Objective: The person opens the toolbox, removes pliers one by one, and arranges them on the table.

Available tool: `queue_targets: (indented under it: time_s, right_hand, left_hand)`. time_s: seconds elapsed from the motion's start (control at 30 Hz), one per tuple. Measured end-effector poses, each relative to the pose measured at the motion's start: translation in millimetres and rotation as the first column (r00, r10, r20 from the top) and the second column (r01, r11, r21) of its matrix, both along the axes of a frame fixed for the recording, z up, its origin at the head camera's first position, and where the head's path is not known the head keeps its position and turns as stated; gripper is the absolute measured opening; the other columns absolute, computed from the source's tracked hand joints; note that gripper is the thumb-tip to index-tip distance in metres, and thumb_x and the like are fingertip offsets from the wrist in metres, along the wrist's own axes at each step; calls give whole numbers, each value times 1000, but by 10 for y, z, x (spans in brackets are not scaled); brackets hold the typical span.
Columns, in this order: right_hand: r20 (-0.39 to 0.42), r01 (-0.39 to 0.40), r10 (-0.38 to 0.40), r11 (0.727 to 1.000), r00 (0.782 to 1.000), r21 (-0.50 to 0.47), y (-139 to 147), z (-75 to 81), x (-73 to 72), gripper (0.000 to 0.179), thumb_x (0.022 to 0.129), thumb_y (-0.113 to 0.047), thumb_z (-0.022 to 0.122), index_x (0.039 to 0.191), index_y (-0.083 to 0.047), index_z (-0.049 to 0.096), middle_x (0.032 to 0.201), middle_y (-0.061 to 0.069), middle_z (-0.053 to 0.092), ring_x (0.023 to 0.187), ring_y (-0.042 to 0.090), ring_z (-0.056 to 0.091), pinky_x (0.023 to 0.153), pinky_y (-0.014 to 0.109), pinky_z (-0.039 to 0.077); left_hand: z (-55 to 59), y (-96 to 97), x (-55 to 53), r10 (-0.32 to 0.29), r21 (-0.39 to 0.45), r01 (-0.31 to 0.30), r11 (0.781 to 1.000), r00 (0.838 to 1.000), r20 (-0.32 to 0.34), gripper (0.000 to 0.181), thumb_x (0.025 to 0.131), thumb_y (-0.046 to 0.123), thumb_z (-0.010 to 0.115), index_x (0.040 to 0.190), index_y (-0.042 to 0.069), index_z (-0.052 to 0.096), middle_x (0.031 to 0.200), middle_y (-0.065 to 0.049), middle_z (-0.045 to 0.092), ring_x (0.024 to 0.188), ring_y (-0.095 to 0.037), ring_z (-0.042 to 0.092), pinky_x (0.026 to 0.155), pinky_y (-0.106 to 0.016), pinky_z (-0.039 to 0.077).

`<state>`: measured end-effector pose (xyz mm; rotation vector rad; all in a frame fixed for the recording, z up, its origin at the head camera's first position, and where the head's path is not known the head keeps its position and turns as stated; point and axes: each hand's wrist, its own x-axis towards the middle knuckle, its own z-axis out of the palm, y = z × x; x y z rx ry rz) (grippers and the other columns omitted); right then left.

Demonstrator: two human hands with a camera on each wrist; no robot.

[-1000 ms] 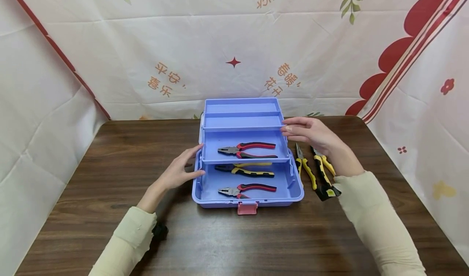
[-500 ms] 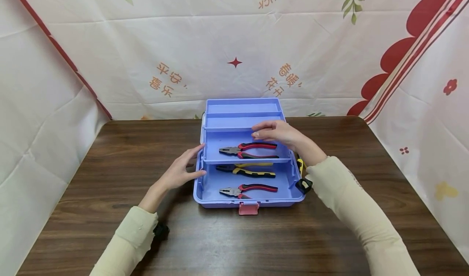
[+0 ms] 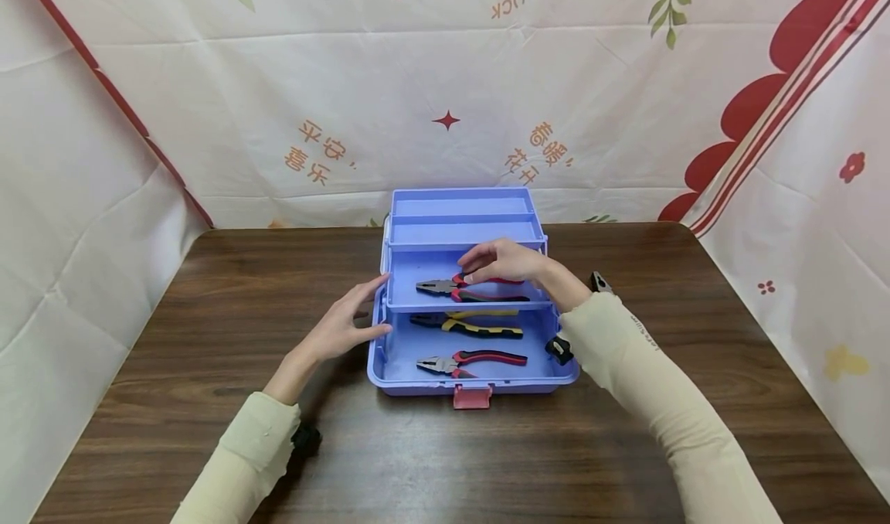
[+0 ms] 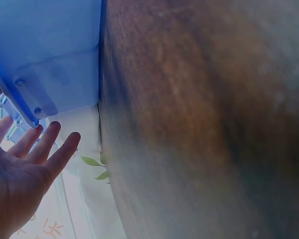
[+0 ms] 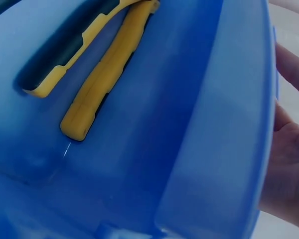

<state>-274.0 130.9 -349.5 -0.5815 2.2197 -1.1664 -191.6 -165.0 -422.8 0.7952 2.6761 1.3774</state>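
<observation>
Left hand (image 3: 338,328), centre-left: spread, unclenched
Right hand (image 3: 509,263), mid-frame: grip unclear
Red-and-black metal pliers (image 3: 446,286): could drop if pinched off-balance (they lie splayed)

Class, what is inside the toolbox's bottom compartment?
Yellow-handled pliers and, nearer the front, red-handled pliers. From the head view, the raised tray hides the back; the front wall covers part of the red pair.

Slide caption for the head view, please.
Left hand beside open blue plastic toolbox, right hand over red-and-black-handled pliers in its tray; yellow-and-black-handled pliers lie below.
</observation>
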Motion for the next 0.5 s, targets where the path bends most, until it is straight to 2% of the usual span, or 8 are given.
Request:
queue_targets:
  time_s: [0.17, 0.4, 0.5]
  right_hand:
    - [-21, -51, 51, 999, 998, 18, -54, -23, -13, 40, 77, -10, 68, 112, 3, 55, 101, 10, 59, 94, 21, 53, 85, 34, 39]
    - [-37, -60, 62, 996, 997, 58, -110, -6, -22, 40, 76, -11, 69, 112, 1, 56, 102, 9, 58, 95, 19, 51, 84, 32, 39]
    - [-36, -98, 101, 993, 994, 66, -143, 3, -19, 38, 76, -9, 68, 111, 2, 56, 98, 9, 58, 90, 19, 51, 78, 30, 41]
  left_hand:
    - [-9, 1, -7, -2, 13, 3, 1000, 1000, -11, 75, 78, 18, 69, 139, 16, 26, 132, -11, 35, 111, -26, 43, 82, -46, 43]
    - [-13, -3, -12, 1, 10, -1, 1000, 1000, -7, 75, 78, 17, 69, 139, 16, 26, 132, -10, 35, 111, -25, 43, 82, -46, 43]
    - [-11, 0, -14, -2, 8, 2, 1000, 1000, -5, 75, 78, 18, 69, 140, 16, 26, 133, -10, 35, 111, -25, 43, 83, -45, 43]
